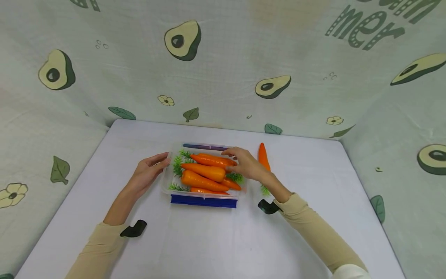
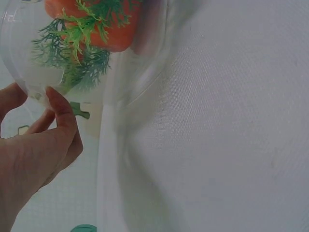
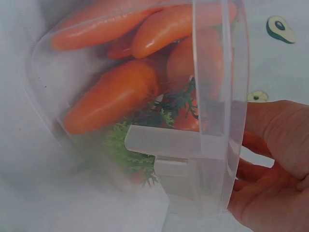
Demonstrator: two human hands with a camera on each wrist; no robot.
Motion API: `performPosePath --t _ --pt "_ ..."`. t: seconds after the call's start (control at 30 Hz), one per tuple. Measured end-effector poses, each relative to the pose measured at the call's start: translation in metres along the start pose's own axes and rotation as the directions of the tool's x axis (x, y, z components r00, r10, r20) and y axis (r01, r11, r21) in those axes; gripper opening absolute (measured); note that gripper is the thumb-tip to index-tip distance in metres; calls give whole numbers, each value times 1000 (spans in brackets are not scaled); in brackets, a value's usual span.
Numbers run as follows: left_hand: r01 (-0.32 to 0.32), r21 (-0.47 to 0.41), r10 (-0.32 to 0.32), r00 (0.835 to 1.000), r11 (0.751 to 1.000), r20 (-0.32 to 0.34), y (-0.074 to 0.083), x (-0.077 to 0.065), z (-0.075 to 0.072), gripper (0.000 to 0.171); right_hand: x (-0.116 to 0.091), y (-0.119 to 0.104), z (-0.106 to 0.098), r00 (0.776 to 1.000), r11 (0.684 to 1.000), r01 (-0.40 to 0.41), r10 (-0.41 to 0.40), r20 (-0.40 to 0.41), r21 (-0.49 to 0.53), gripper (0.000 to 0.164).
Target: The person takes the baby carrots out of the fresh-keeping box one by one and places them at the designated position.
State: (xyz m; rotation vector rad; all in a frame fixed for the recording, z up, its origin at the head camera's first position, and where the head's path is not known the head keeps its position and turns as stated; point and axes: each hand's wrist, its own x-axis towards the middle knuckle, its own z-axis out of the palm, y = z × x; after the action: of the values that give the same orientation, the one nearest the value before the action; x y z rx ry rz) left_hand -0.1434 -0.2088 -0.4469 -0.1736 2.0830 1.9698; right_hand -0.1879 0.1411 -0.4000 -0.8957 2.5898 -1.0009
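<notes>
A clear plastic box [image 1: 165,186] with blue locking flaps [image 1: 203,200] stands mid-table, filled with several orange toy carrots [image 1: 202,180] and their green leafy tops [image 1: 177,166]. At its left end, my left hand [image 1: 148,172] pinches the rim between thumb and fingers, as the left wrist view shows too [image 2: 43,140]. My right hand [image 1: 245,164] reaches over the right end, thumb and bent fingers around the thick end of an upper carrot [image 1: 217,161]. In the right wrist view, the box wall [image 3: 212,72] partly hides the fingers of that hand [image 3: 275,159].
One more carrot [image 1: 263,155] lies on the table right of the box, partly beneath my right forearm. Its leafy top [image 1: 265,190] shows below the arm. The white table [image 1: 195,240] meets a cloth backdrop [image 1: 223,77] printed with avocados.
</notes>
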Motion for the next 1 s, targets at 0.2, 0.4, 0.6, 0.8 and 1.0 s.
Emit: performPosePath --t 0.2,0.4,0.6,0.8,1.0 --pt "6 7 -6 1000 1000 -1 1 0 1 67 2 -1 2 998 996 23 -17 66 -91 44" --pt "9 18 -9 1000 1000 -2 1 -1 1 68 7 -2 5 989 988 42 -20 146 -146 48" --pt "16 8 -16 1000 1000 -5 -1 0 1 68 10 -1 8 989 980 54 -26 146 -189 45" --pt "0 -4 -1 1000 1000 -2 -4 2 1 68 9 -1 7 993 976 78 -59 99 -205 42" --pt "-6 -1 6 1000 1000 5 -3 2 0 68 7 -4 1 995 971 92 -81 61 -219 42"
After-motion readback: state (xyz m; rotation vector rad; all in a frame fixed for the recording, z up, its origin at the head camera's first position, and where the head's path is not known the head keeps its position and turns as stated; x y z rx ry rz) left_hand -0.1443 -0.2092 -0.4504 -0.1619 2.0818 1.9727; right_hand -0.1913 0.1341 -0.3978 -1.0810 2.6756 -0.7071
